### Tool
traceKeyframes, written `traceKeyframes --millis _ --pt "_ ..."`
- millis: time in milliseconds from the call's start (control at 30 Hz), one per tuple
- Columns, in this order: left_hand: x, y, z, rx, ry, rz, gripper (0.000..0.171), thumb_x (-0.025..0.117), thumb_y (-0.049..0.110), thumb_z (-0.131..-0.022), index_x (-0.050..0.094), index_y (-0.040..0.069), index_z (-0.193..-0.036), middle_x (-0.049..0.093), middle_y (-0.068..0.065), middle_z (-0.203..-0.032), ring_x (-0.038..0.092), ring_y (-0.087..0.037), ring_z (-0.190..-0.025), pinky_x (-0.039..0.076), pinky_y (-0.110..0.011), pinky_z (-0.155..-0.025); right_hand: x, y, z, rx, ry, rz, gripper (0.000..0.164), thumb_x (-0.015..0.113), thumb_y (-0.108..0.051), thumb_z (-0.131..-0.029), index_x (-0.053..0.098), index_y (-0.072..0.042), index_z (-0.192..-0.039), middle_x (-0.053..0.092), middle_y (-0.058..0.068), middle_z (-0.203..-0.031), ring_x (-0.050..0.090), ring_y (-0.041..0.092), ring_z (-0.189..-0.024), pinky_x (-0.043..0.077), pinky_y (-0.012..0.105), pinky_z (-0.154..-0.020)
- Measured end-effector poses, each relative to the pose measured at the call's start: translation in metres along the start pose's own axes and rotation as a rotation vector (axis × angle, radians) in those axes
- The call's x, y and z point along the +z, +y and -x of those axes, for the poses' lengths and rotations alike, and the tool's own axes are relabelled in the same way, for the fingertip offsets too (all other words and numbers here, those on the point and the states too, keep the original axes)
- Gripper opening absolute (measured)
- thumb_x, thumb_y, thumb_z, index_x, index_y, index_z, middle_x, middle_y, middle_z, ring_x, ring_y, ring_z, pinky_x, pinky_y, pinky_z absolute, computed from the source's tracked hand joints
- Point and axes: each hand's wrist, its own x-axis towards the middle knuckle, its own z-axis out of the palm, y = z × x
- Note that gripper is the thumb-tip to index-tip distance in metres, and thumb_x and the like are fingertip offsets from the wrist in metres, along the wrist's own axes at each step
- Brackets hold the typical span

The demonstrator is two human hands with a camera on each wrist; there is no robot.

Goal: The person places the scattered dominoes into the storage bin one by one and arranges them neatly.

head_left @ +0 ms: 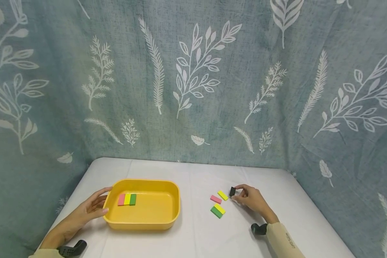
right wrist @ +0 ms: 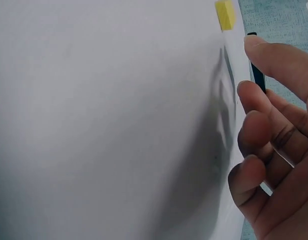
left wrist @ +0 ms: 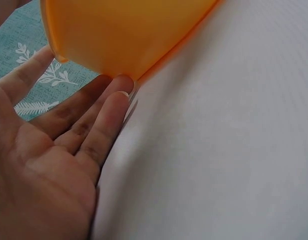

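Note:
In the head view my left hand [head_left: 89,208] is at the left side of a yellow plastic tray [head_left: 142,226], fingers fairly straight and touching its wall. The left wrist view shows those fingertips against the tray's outer side [left wrist: 128,45]. Inside the tray, a pink block [head_left: 121,199], a yellow block [head_left: 127,199] and a green block [head_left: 133,199] lie side by side at the left. My right hand [head_left: 254,199] pinches a small black block [head_left: 232,191] between thumb and fingers, over the right part of the table. Its thumb partly hides the block in the right wrist view.
Left of my right hand lie a loose yellow block [head_left: 223,195], a pink block [head_left: 216,199], and another yellow block [head_left: 220,208] against a green block [head_left: 216,212]. A white cloth covers the table [head_left: 167,247]. Leaf-patterned curtains [head_left: 193,89] surround it at the back and sides.

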Motion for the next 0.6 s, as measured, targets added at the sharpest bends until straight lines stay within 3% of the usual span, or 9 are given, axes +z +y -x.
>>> traceKeyframes --millis 600 --pt "0.003 0.001 0.001 -0.009 0.015 -0.017 0.085 0.072 0.032 -0.097 0.021 0.022 -0.164 0.029 -0.026 -0.162 0.032 -0.048 -0.146 0.031 -0.07 -0.112 0.001 -0.026 -0.003 -0.112 -0.016 0.012 0.051 0.085 -0.032 -0.086 0.067 -0.01 -0.128 0.063 -0.002 -0.077 0.054 0.016 -0.06 0.044 0.027 -0.053"
